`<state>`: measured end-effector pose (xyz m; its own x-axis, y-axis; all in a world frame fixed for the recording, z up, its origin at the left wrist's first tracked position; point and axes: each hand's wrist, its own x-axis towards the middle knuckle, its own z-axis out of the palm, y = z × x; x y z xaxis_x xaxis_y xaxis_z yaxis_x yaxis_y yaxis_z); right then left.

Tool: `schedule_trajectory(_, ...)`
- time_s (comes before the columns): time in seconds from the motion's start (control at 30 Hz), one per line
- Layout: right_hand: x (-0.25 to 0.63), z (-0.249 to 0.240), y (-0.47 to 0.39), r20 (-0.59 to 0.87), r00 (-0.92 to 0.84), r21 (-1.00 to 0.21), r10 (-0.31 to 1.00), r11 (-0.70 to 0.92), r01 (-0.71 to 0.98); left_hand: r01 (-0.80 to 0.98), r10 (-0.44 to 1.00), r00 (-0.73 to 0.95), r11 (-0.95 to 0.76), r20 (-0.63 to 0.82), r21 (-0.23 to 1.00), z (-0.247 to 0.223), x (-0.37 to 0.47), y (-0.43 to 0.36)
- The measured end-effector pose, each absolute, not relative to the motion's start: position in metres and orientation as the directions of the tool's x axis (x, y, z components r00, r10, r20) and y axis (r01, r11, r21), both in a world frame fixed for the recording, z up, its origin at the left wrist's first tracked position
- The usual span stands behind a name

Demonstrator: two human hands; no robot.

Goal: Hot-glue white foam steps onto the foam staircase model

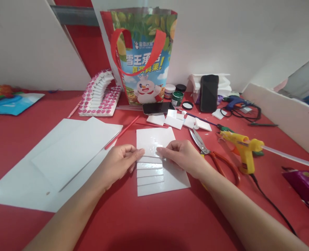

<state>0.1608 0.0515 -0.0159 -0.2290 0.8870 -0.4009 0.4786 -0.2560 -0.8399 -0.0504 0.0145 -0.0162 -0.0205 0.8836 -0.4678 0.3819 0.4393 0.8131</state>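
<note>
A white foam board sheet [176,179] lies on the red table, with several narrow white strips [150,172] overlapping like steps down its left half. My left hand [121,162] is closed at the left end of the topmost white foam board piece [150,152], thumb on its upper face. At the right end of that same piece, my right hand [180,155] pinches with thumb and forefinger. The piece rests on or just above the upper steps; I cannot tell which. My fingertips underneath are partly hidden.
Larger white sheets [73,150] lie at left beside a red stick [121,133]. At right are orange-handled shears [223,164] and a yellow glue gun [245,148]. Behind stand a printed bag [146,83], a pink-dotted stepped model [99,99], phones [209,94] and foam scraps [174,121].
</note>
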Motion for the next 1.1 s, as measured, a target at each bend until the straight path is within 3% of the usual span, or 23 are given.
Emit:
schedule_trajectory(0.17, 0.160, -0.014, 0.050, -0.373, -0.192, -0.799, 0.908, -0.209, 0.563, 0.399, 0.881, -0.035, 0.445, -0.472, 0.802, -0.015, -0.048, 0.015)
schedule_trajectory(0.8, 0.161, -0.016, 0.050, -0.378, -0.209, -0.786, 0.902, -0.193, 0.587, 0.347, 0.889, -0.030, 0.437, -0.456, 0.830, -0.021, -0.055, 0.015)
schedule_trajectory(1.1, 0.160, -0.020, 0.049, -0.310, -0.214, -0.776, 0.926, -0.117, 0.620, 0.487, 0.930, -0.034, 0.335, -0.366, 0.807, -0.023, -0.045, 0.012)
